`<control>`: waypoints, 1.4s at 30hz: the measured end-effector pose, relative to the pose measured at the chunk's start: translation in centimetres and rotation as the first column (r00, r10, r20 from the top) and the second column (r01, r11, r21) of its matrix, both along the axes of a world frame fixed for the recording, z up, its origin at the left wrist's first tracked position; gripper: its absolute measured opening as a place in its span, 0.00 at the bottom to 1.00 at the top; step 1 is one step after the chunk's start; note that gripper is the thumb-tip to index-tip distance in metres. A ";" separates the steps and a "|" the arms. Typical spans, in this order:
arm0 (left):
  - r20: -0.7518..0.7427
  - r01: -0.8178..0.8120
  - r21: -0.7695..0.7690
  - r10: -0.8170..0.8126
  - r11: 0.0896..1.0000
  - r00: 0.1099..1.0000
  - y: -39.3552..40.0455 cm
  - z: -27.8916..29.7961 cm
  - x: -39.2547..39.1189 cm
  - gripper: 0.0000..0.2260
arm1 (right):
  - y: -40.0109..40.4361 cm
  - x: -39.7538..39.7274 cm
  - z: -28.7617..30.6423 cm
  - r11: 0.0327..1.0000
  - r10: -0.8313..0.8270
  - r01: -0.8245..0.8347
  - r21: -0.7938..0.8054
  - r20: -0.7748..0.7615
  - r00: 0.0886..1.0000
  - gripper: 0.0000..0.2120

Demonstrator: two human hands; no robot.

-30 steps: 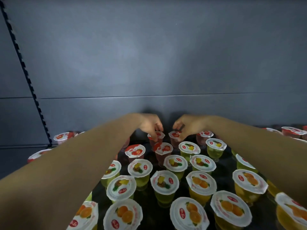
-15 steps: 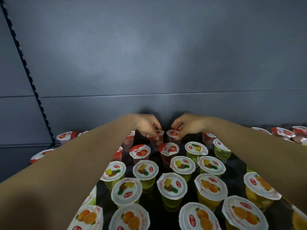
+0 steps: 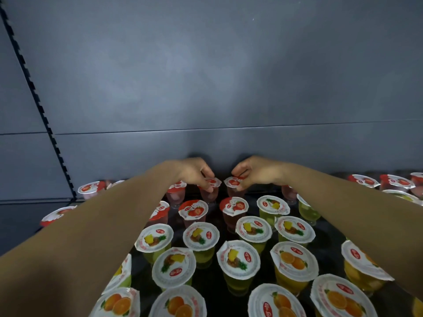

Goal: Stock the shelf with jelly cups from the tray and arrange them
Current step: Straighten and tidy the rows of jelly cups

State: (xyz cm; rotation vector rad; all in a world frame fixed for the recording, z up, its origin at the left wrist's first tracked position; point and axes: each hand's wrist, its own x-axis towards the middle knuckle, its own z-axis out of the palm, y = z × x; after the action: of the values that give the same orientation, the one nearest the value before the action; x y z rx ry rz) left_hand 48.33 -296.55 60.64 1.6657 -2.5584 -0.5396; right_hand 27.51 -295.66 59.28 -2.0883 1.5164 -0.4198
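While two strawberry jelly cups stand side by side at the back of the shelf (image 3: 212, 287), close to the grey rear wall (image 3: 206, 88), I pinch one in each hand. My left hand (image 3: 194, 171) curls its fingers over the left cup (image 3: 211, 183); my right hand (image 3: 256, 171) holds the right cup (image 3: 233, 182) by its lid rim. Each grip is closed on its cup, not spread. Done well, this step means setting both down level, in line with the red row ahead of the pineapple cups (image 3: 254, 228) and orange cups (image 3: 294, 260), without tipping neighbours.
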 end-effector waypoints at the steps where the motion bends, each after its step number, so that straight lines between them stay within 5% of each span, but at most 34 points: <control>1: -0.032 -0.021 0.006 0.021 1.000 0.999 0.0 -0.2 0.2 0.23 | 0.0 -0.1 -0.1 1.000 0.001 -0.001 0.013 0.018 1.000 0.29; 6: -0.110 -0.052 0.016 0.054 0.998 0.992 0.3 -0.5 0.3 0.24 | 0.0 -0.4 -0.3 0.999 0.004 -0.006 0.047 0.058 0.998 0.29; 12: -0.003 -0.056 -0.023 0.056 0.998 0.998 0.6 0.3 -0.2 0.21 | 0.4 -0.3 0.3 0.999 0.026 -0.025 0.022 -0.012 1.000 0.29; 18: 0.104 -0.050 -0.157 0.067 0.986 0.992 4.0 4.3 -1.9 0.23 | 3.4 -2.1 4.9 0.993 -0.005 -0.021 -0.117 -0.219 0.976 0.24; 24: 0.344 0.042 -0.285 0.061 0.958 0.937 9.4 8.4 -3.4 0.27 | 10.8 -4.1 10.4 0.973 -0.139 0.015 -0.232 -0.530 0.837 0.29; 42: 0.346 0.235 -0.368 -0.103 0.900 0.933 24.5 10.8 -8.5 0.25 | 29.7 -8.1 11.7 0.912 -0.354 0.141 -0.386 -0.565 0.745 0.27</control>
State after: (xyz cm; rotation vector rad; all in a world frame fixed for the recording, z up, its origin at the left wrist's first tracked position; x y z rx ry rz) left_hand 39.85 -272.07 71.49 1.4857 -2.7944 0.2780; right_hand 19.40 -266.01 71.00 -2.4270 2.2695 -0.0435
